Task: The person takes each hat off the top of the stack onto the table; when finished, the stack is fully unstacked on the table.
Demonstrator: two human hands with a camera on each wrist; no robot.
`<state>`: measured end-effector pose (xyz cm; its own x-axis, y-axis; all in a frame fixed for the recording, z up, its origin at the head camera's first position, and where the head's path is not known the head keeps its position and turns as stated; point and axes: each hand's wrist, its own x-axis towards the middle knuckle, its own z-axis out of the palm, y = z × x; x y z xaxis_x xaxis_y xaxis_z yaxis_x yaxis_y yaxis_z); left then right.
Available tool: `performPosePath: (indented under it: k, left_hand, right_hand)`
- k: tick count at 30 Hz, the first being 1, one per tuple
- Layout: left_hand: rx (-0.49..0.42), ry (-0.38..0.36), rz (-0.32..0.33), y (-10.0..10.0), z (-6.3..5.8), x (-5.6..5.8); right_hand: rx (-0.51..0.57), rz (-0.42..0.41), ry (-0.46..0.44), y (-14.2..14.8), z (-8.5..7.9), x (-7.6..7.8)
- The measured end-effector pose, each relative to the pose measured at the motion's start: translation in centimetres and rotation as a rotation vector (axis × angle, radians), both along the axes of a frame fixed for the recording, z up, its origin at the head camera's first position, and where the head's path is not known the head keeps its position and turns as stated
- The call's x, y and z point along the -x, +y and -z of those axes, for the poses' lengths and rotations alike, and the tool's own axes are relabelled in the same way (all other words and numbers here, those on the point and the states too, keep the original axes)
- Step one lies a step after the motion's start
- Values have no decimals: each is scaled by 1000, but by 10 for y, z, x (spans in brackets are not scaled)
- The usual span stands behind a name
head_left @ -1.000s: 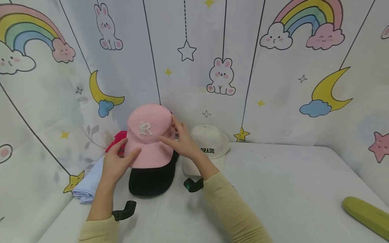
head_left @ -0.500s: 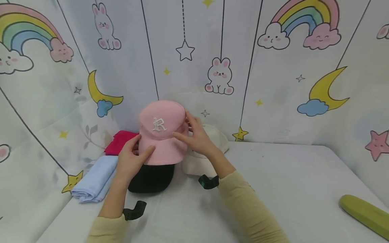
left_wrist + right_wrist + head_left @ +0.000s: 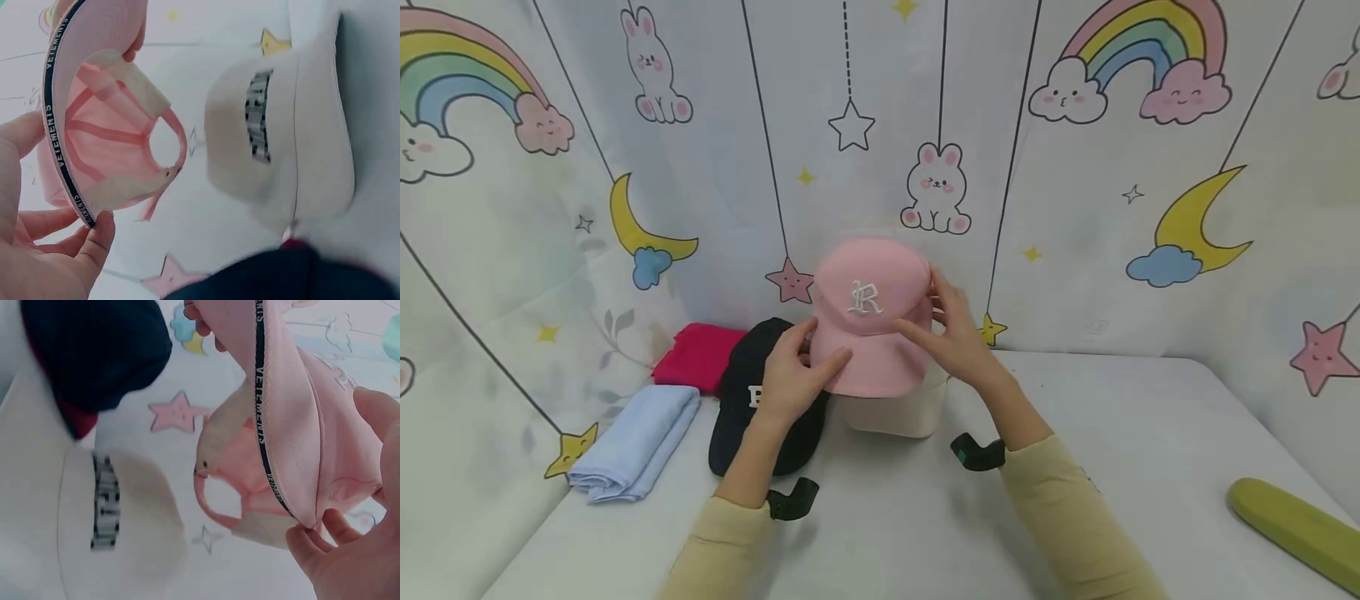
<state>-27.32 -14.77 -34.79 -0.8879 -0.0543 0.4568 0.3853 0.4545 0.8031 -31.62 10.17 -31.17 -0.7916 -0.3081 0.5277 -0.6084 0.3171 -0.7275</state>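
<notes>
A pink baseball cap point(image 3: 872, 358) with a white embroidered R hangs between both hands, raised above the table. My left hand point(image 3: 790, 375) pinches the left edge of its brim, thumb on top. On the other side, my right hand point(image 3: 955, 333) grips the cap where brim and crown meet. Its hollow inside and rear strap opening show in the left wrist view, with a dark lettered band along the brim point(image 3: 59, 137). Below and behind it sits a cream cap point(image 3: 895, 414), mostly covered in the head view; its dark lettering shows in the right wrist view.
A black cap point(image 3: 737, 417) lies left of the cream one, partly behind my left arm. Folded red cloth point(image 3: 692, 358) and folded light blue cloth point(image 3: 636, 442) are at the far left. A long green object point(image 3: 1292, 533) lies at the right edge. A patterned curtain point(image 3: 880, 100) hangs behind.
Both hands have carried the pink cap to the right, from over the black cap to over the cream cap. The black cap and red cloth are now uncovered more.
</notes>
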Motion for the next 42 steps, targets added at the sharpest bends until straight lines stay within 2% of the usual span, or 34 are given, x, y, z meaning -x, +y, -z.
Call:
performPosePath:
  k: [4, 11, 19, 27, 33, 42]
  left_hand:
    - [-25, 10, 42, 22, 2, 6]
    - [-49, -15, 114, 60, 6, 15]
    - [-68, 20, 242, 100, 16, 29]
    - [-48, -43, 271, 140, 23, 34]
    - [-66, -89, 288, 170, 34, 36]
    - [-35, -137, 272, 193, 57, 41]
  right_hand:
    - [1, 34, -7, 22, 2, -4]
    - [8, 80, 27, 59, 2, -10]
    - [-15, 182, 30, 102, 12, -11]
    - [26, 239, -1, 138, 26, -12]
    - [55, 285, -54, 160, 36, -12]
    - [26, 326, -149, 182, 58, -3]
